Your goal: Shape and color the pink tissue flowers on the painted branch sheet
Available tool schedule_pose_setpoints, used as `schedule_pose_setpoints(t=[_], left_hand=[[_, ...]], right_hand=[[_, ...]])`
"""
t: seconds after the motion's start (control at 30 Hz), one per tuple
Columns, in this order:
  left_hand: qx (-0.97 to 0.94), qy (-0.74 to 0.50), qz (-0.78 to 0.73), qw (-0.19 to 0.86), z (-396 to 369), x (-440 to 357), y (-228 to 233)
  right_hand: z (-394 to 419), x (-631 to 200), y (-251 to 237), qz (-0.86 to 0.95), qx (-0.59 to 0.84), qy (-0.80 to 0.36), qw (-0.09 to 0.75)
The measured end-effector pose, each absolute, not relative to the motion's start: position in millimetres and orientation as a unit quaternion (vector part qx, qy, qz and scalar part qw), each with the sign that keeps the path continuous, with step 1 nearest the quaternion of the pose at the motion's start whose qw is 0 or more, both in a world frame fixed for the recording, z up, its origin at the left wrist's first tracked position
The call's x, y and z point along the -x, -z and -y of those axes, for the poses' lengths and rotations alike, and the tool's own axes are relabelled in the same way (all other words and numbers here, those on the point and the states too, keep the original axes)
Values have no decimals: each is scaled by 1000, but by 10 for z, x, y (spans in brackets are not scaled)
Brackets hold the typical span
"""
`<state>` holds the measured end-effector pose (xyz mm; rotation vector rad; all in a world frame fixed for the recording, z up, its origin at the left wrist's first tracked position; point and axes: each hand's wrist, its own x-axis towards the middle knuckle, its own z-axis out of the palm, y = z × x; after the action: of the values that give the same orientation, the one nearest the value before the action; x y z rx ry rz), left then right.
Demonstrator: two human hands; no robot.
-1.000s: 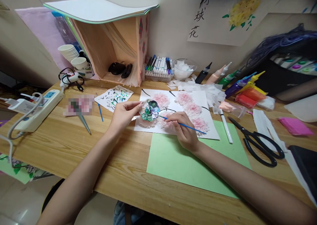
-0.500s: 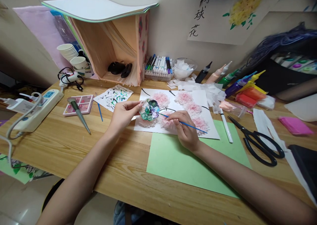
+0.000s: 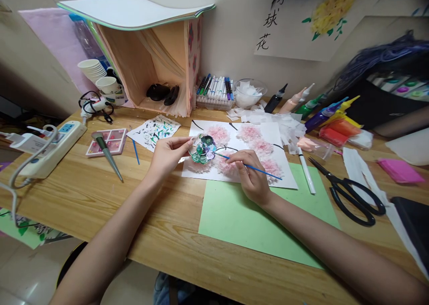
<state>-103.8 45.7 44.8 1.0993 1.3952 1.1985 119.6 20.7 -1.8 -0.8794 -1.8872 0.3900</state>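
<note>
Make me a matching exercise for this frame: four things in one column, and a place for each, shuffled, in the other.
Things
1. Palette
2. Scissors
3. Green sheet
4. Makeup brush

Places
A. Partly under the flower picture
B. Held in the left hand
C. Head over the pink case, handle reaching past its edge
D. On the table, right of the white marker

Pairs: 1-B, 2-D, 3-A, 4-C
</note>
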Motion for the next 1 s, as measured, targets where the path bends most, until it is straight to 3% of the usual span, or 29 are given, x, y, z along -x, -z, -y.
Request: schedule_pose_setpoints(t=[1.0], left_hand=[[-441,-484,-570,496,-451,1031,-439]], right_hand=[[-179,-1204,12,760,374,-165,506]])
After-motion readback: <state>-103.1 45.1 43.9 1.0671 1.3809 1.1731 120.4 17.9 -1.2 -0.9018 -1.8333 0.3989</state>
